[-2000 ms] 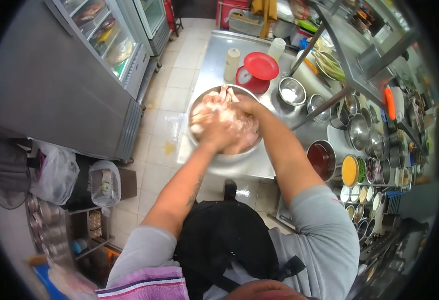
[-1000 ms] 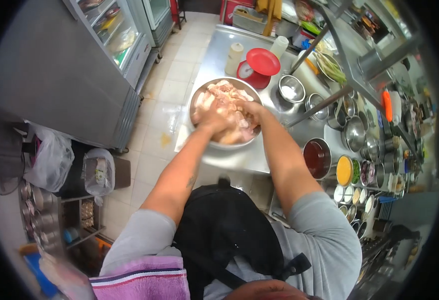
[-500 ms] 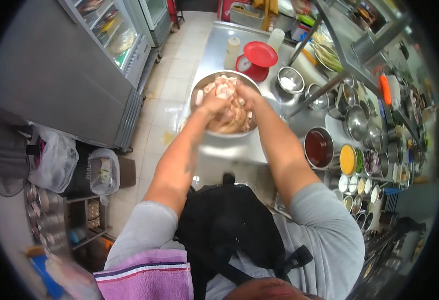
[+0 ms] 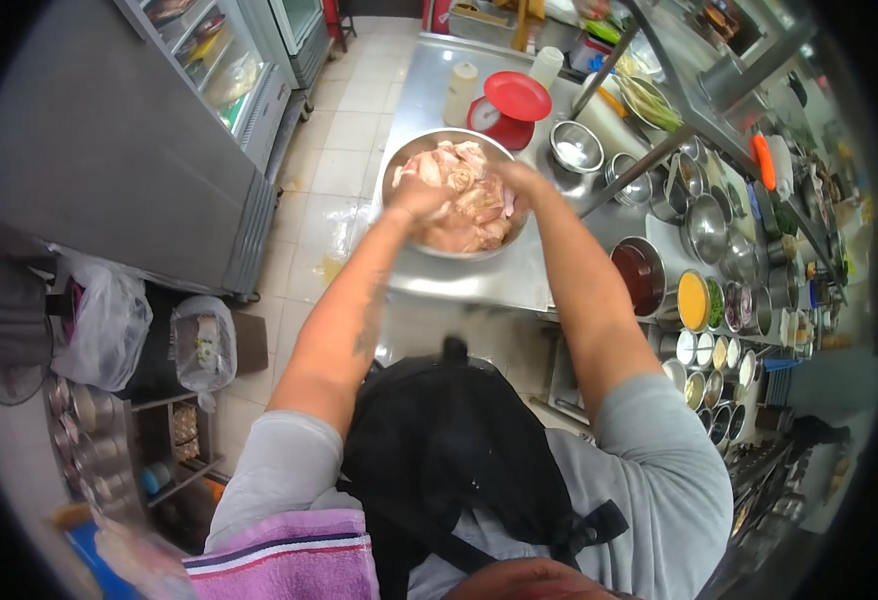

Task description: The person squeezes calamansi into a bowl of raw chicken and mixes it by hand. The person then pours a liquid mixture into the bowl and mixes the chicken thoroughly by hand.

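Observation:
A wide metal bowl [image 4: 396, 158] on the steel table holds a heap of raw chicken pieces [image 4: 477, 205], pale pink and wet-looking. My left hand [image 4: 419, 198] is in the bowl's left side, against the meat, its fingers partly buried and blurred. At the right side, my right hand [image 4: 519, 182] touches the chicken near the rim, its fingers smeared by motion. How far either hand closes around a piece cannot be made out.
Behind the bowl stand a red kitchen scale [image 4: 504, 115], a squeeze bottle [image 4: 461, 92] and a small metal bowl [image 4: 576, 147]. A pot of dark red sauce [image 4: 639, 275] and a container of yellow sauce [image 4: 694, 300] sit to the right, below a metal shelf post [image 4: 639, 178].
My hands have moved apart, the right one outward to the bowl's right rim. The chicken has shifted and lies more spread out. The view has moved slightly.

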### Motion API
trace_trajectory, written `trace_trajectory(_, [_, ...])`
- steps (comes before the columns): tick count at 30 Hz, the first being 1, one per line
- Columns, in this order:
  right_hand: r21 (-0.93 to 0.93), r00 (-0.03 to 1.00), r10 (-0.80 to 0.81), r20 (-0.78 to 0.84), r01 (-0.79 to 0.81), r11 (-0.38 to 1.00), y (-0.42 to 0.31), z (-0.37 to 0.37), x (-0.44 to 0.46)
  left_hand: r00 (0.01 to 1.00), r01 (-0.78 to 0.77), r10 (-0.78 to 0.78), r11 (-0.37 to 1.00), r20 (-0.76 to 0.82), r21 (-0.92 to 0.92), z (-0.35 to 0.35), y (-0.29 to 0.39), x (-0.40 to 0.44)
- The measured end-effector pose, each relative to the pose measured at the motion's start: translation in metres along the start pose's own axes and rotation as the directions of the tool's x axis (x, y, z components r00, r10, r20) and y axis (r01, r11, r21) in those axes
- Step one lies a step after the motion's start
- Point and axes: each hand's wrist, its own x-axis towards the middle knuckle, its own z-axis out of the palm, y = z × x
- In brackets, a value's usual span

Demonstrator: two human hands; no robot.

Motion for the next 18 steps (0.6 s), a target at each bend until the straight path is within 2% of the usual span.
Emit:
trace_trajectory(2, [0.183,0.950,0.299,0.089,-0.310,0.933,0.012,0.001,0.009,0.977,0.198,-0.161,0.926,-0.137,0.321,0.007,0.014,-0.017])
trace_trajectory(3, [0.166,0.951,0.295,0.091,-0.306,0.937,0.018,0.004,0.016,0.975,0.205,-0.165,0.928,-0.152,0.310,0.012,0.009,-0.014])
trace_trajectory(4, [0.223,0.957,0.283,0.060,-0.290,0.931,0.030,0.010,0.023,0.963,0.256,-0.257,0.966,-0.083,-0.018,0.019,0.002,-0.016])
trace_trajectory(5, [0.281,0.963,0.269,0.031,-0.266,0.922,0.036,0.014,0.038,0.950,0.297,-0.314,0.893,0.005,-0.339,0.022,-0.003,-0.015])
trace_trajectory(6, [0.389,0.967,0.203,0.155,-0.249,0.887,0.061,0.011,0.084,0.949,0.293,-0.316,0.893,-0.012,-0.342,0.020,0.007,-0.018])
trace_trajectory(7, [0.493,0.951,0.132,0.278,-0.259,0.831,0.086,0.008,0.130,0.947,0.312,-0.310,0.821,0.086,-0.478,0.016,0.026,-0.026])
trace_trajectory(8, [0.577,0.917,0.059,0.394,-0.297,0.761,0.087,0.014,0.139,0.939,0.342,-0.289,0.726,0.186,-0.597,0.017,0.034,-0.028])
trace_trajectory(9, [0.571,0.880,0.071,0.469,-0.364,0.736,0.091,0.015,0.145,0.940,0.340,-0.294,0.754,0.175,-0.562,0.027,0.013,-0.013])
trace_trajectory(10, [0.567,0.876,0.077,0.476,-0.372,0.735,0.095,0.017,0.151,0.937,0.346,-0.303,0.752,0.172,-0.561,0.032,0.005,-0.009])
trace_trajectory(12, [0.603,0.926,0.028,0.376,-0.268,0.752,0.082,0.027,0.130,0.845,0.531,-0.401,0.547,0.355,-0.647,0.031,0.017,-0.014])
trace_trajectory(14, [0.594,0.904,-0.029,0.427,-0.256,0.763,0.099,0.034,0.172,0.865,0.498,-0.366,0.529,0.344,-0.687,0.039,0.004,-0.010])
trace_trajectory(16, [0.586,0.876,-0.088,0.474,-0.239,0.774,0.095,0.032,0.172,0.885,0.461,-0.329,0.510,0.330,-0.727,0.047,-0.010,-0.003])
trace_trajectory(18, [0.569,0.805,-0.052,0.591,-0.370,0.734,0.070,0.022,0.122,0.893,0.446,-0.276,0.424,0.356,-0.788,0.050,-0.018,0.004])
